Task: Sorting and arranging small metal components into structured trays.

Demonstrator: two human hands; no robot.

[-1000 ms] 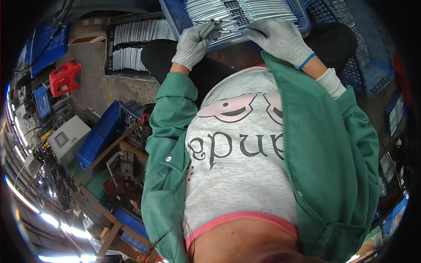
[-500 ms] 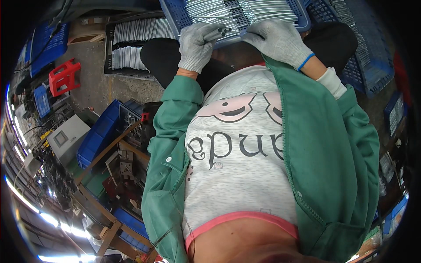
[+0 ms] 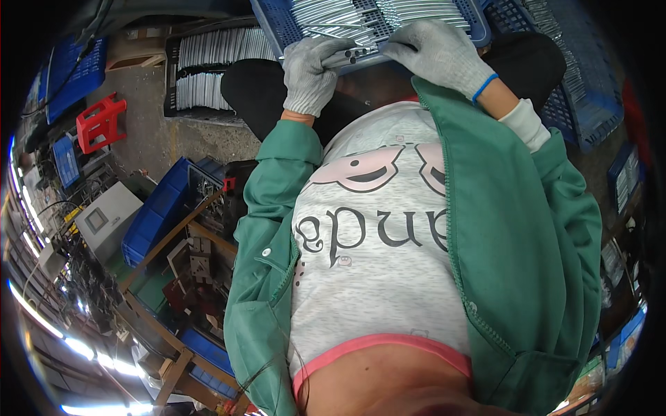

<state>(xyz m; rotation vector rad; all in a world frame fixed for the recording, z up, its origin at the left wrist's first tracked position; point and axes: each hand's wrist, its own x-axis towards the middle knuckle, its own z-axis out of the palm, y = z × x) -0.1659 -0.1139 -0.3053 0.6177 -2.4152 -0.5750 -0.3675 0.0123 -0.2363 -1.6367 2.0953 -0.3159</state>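
My left hand (image 3: 310, 76), in a grey knitted glove, is closed around a small bunch of metal tubes (image 3: 340, 58). Their dark open ends point right, toward my other hand. My right hand (image 3: 440, 61), gloved too with a blue cuff edge, is just right of those ends, its fingers bent and drawn together. Whether anything is between its fingertips is too hidden to tell. Both hands are at the near edge of a blue plastic crate (image 3: 479, 26), where shiny metal tubes (image 3: 423, 12) lie in two rows.
A black crate of similar tubes (image 3: 225, 47) stands at the left, another blue crate (image 3: 586, 121) at the right. A red stool (image 3: 101, 122) is on the floor farther left. Nearer on that side are a blue bin (image 3: 158, 211) and a wood-framed bench (image 3: 166, 260).
My right hand has risen slightly and its fingers are more bent. My left hand keeps the tubes in nearly the same place, turned slightly.
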